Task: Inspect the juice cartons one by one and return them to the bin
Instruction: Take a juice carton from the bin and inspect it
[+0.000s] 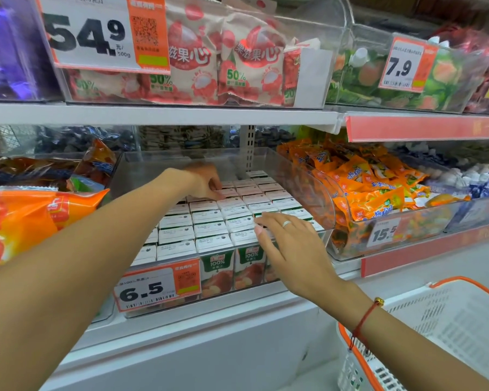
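Two hands reach into the bin (308, 176): left hand (206, 180) pinches a juice carton (228, 192) mid-frame; right hand (291, 244) lies flat, fingers straight, on others.

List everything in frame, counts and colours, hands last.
juice cartons: dozens, white tops, green fronts, packed in rows in the clear bin
clear bin: one, transparent, middle shelf, centre
price tag 6.5: one, white and orange, on the bin front
orange snack packs: many, orange, bin to the right
lychee bags: several, red and cream, top shelf
shopping basket: one, white with orange rim, lower right
left hand: fingers curled down onto back-row carton tops, grip unclear
right hand: flat, fingers straight, resting on front-right carton tops, ring and red wrist cord
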The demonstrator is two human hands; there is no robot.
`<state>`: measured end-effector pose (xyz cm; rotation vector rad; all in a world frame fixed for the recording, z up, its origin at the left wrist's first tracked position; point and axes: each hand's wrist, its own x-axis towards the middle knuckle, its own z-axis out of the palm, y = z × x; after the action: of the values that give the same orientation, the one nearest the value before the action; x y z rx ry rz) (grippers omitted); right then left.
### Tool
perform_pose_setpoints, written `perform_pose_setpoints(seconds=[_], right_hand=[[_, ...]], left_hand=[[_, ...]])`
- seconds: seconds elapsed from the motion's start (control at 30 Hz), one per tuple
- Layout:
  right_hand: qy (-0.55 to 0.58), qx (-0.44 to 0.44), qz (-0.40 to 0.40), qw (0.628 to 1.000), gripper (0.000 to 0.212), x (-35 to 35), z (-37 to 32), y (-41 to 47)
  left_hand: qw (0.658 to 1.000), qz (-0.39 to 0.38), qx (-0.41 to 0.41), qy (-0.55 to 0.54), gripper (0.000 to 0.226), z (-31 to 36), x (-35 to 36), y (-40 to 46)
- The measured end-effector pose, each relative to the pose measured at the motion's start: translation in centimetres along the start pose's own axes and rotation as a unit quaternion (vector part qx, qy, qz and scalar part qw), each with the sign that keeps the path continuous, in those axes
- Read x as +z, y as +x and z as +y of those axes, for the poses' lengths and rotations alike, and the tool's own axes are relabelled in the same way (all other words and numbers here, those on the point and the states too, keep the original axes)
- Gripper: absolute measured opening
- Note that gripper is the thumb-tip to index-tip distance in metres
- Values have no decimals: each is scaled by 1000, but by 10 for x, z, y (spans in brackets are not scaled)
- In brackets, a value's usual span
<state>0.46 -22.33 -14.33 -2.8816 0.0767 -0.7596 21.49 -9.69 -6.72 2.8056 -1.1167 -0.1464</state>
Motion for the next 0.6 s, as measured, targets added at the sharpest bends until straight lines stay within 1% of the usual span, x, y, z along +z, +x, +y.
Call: perform_pose_setpoints(seconds=[0.17, 0.23, 0.3, 0.4, 0.47, 0.53, 0.6], right_hand=[[6, 2, -7, 1000, 48, 0, 2, -1], [13, -1, -12, 1000, 43, 0, 2, 0], [9, -5, -14, 1000, 42, -1, 4, 2], [1, -2, -14, 1000, 43, -1, 6, 3], [5, 4, -16, 1000, 43, 0, 7, 2], [13, 12, -24, 1000, 43, 0, 7, 2], [26, 22, -35, 999, 42, -1, 6, 4]], left_hand=[[1000, -2, -8, 21, 48, -1, 11, 1], [999, 19, -9, 39, 48, -2, 12, -1], [998, 66, -5, 25, 45, -2, 12, -1], [992, 116, -2, -58, 37, 2, 9, -6], [982, 152, -10, -115, 37, 4, 8, -16], [961, 221, -12, -168, 39, 8, 7, -31], [928, 298, -30, -220, 37, 16, 8, -51]])
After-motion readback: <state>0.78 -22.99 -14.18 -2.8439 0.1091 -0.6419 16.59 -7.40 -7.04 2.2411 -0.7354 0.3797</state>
